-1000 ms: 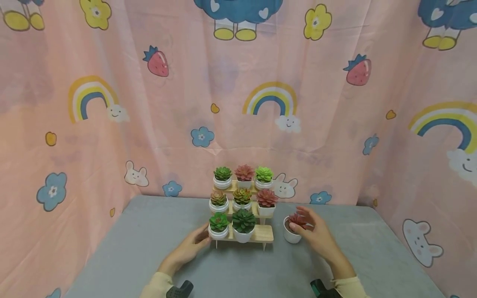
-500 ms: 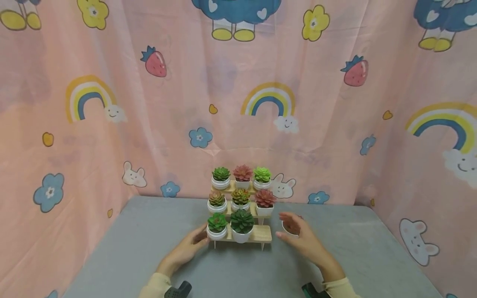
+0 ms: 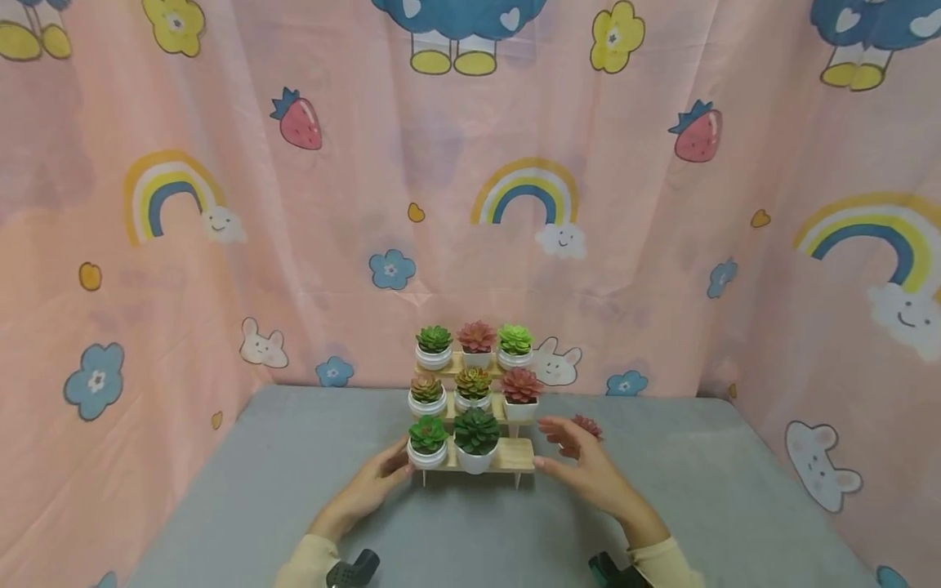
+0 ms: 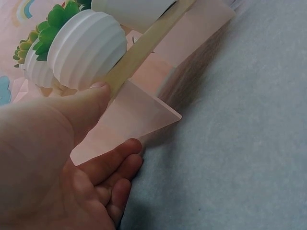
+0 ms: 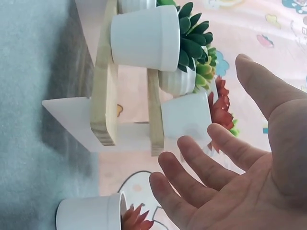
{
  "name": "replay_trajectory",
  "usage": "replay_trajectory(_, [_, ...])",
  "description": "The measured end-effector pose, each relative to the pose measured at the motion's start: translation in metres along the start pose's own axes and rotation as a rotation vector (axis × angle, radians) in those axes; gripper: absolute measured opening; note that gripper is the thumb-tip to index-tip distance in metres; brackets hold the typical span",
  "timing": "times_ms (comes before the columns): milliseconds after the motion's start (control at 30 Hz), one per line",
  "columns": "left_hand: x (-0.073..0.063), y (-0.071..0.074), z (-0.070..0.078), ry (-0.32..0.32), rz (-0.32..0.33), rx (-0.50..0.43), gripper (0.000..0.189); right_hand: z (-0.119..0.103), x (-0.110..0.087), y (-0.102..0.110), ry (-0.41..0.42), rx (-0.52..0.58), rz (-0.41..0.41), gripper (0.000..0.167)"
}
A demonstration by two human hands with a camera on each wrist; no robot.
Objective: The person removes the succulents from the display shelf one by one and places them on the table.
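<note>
A three-tier wooden plant stand (image 3: 516, 454) bears small potted succulents. My left hand (image 3: 367, 490) rests at its left side. In the left wrist view the thumb lies against the wooden shelf end, the loosely bent fingers beside the pale side panel (image 4: 139, 112). A green succulent (image 3: 428, 436) in a ribbed white pot sits just above. Beside it stands a dark green succulent (image 3: 476, 433), with bare plank to its right. My right hand (image 3: 599, 482) is spread near that bare end and holds nothing. Behind it is a loose red succulent (image 3: 588, 425); its white pot (image 5: 88, 213) stands on the table.
Rows of succulents fill the middle and top tiers, including a red one (image 3: 521, 385) at the middle tier's right end. The grey table (image 3: 294, 441) extends around the stand. A pink patterned curtain (image 3: 331, 245) hangs behind.
My right hand has come off the loose red succulent and moved left toward the stand's right end. The left hand stays at the stand's left side.
</note>
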State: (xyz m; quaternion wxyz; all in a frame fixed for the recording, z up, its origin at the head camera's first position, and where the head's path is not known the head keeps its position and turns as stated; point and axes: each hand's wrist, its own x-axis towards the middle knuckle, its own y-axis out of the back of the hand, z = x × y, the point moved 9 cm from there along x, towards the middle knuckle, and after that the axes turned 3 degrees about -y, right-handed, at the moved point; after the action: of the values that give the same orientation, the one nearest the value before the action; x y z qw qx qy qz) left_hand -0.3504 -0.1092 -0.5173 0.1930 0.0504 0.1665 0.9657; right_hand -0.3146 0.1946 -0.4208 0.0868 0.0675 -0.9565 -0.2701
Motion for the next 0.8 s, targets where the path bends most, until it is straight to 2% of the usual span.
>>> replay_trajectory(100, [0.003,0.001,0.000,-0.010,0.006,0.000,0.063,-0.002,0.002,-0.001,0.016,0.001,-0.005,0.053])
replay_trajectory(333, [0.004,0.000,-0.002,0.012,0.004,0.000,0.063,-0.006,0.000,-0.013,0.022,0.042,-0.073,0.055])
replay_trajectory(500, [0.003,0.000,0.001,-0.004,0.005,-0.009,0.062,-0.006,0.001,-0.023,0.016,0.083,-0.103,0.054])
replay_trajectory(800, [0.002,-0.001,0.004,-0.001,-0.001,-0.012,0.062,-0.010,0.009,-0.046,0.117,0.153,-0.167,0.059])
